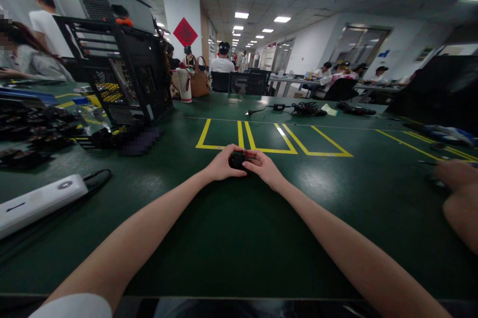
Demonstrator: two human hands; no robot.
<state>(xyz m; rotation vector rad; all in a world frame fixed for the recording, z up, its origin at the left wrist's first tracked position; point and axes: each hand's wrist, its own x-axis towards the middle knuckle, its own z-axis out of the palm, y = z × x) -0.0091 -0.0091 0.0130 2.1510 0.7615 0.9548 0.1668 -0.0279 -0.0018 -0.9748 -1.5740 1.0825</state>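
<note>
Both hands meet over the middle of the green table (231, 238), close to yellow tape outlines (269, 151). A small black object (236, 160), rounded and dark, sits between them; its kind does not show. My left hand (223, 163) wraps round its left side, thumb below and fingers above. From the right, my right hand (263, 166) pinches its edge with thumb and fingertips. The fingers cover part of the object.
On the left stand a black computer case (130, 69), a white device (43, 203) with a cable, and dark parts. A paper cup (184, 85) and brown bag (200, 79) are behind. Black cables (308, 108) lie at the back. Another person's hand (453, 173) works at right.
</note>
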